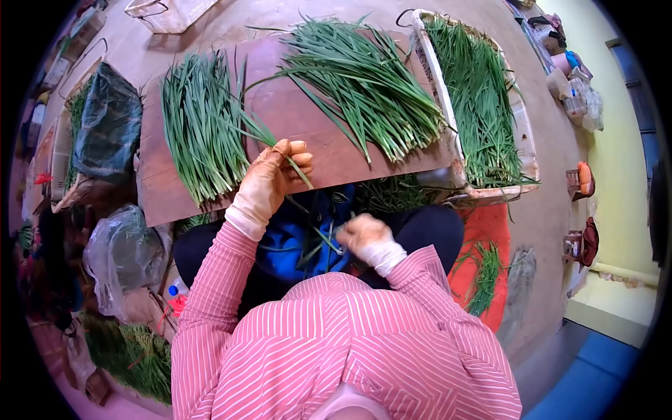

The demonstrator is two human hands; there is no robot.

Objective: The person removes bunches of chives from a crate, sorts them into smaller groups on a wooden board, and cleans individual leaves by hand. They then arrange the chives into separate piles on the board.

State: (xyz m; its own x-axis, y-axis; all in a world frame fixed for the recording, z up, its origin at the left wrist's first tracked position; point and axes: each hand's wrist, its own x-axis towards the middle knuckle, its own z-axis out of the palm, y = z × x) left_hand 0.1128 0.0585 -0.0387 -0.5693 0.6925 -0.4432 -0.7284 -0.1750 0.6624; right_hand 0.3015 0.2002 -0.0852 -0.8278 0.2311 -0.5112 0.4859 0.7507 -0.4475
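Observation:
My left hand [267, 178], in a pale glove with orange-stained fingers, is closed on a few garlic chives [260, 131] at the board's near edge. Their leaves stretch up and left, over a flat bunch of chives [199, 126]. A larger bunch [371, 91] lies on the right of the brown board [269, 77], cut ends toward me. Over my lap, my right hand [365, 234] is slightly blurred, its gloved fingers curled in; what they hold, I cannot tell. Loose leaf scraps [325, 243] hang beside it, against blue cloth [280, 255].
A white crate [530, 140] full of chives stands right of the board. Farther left are a covered crate with a dark green sheet [105, 122] and a clear plastic bag [126, 259]. More chives lie on a red mat [483, 220] and at the lower left [136, 350].

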